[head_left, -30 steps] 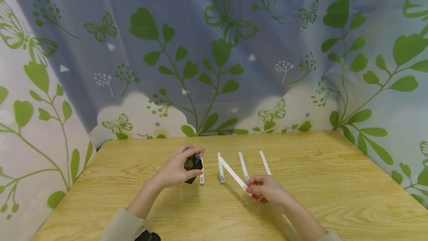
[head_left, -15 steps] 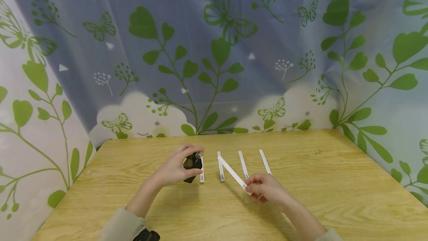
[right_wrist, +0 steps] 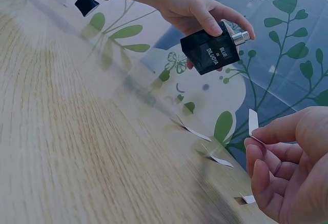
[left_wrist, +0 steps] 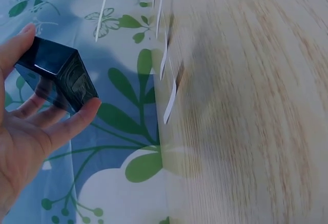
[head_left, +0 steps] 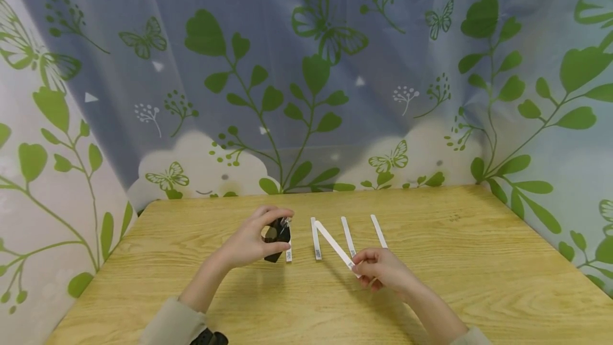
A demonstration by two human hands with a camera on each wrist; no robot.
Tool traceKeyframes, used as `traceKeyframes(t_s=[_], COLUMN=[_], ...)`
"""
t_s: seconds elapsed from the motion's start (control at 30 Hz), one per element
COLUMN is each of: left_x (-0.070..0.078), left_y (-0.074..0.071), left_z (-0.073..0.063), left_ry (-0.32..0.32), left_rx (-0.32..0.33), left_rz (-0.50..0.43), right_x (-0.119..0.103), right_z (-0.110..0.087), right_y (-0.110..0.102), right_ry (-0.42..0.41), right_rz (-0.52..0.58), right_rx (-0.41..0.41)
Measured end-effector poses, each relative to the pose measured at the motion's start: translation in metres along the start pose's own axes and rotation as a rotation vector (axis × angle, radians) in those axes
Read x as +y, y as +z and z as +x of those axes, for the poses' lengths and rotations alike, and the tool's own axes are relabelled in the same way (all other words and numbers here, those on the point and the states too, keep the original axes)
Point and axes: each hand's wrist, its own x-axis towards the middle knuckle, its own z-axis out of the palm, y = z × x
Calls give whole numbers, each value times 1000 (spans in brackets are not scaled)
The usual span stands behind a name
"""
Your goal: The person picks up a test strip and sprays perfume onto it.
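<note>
My left hand (head_left: 249, 241) holds a dark, square glass perfume bottle (right_wrist: 211, 49) tilted above the table, its silver spray nozzle (right_wrist: 240, 38) pointing towards the right. The index finger rests at the nozzle's top, and the thumb is on the bottle's side. White lettering reading BLUE DE DILUOYA shows in the right wrist view. Between thumb and fingertips, my right hand (head_left: 383, 270) pinches the near end of a white paper test strip (head_left: 334, 244). That strip slants up and left, its far end directed towards the bottle and raised over the table.
Several more white test strips lie in a spaced row on the wooden table (head_left: 191, 270), among them one partly behind the bottle (head_left: 289, 255), a second strip (head_left: 316, 241) and a far-right strip (head_left: 379, 232). A leaf-patterned curtain (head_left: 268, 68) hangs behind the table.
Both hands stay nearly in place. The far end of the held test strip has shifted slightly right, and the grip on the perfume bottle looks the same.
</note>
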Motion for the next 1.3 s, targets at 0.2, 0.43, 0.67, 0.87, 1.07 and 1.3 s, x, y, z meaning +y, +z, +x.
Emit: traceKeyframes(t_s=[0.2,0.43,0.67,0.87,1.07,1.3], left_x=[1,1,-1,-3,-3,-3], left_y=[-1,-1,-2,-2,-2,-1], left_z=[1,0,-1,-2,-2,-1], left_ry=[-16,-8,8,19,15,3], left_rx=[-10,-16,-6,1,-6,-1], left_rz=[-48,-39,6,57,57,57], right_x=[0,0,4,10,16,28], right_z=[0,-2,-4,-5,-5,-4], right_y=[-4,-14,-27,-41,-58,-77], right_ry=[10,15,23,49,81,115], right_rz=[2,10,17,11,24,65], right_rx=[14,54,83,163,250,311])
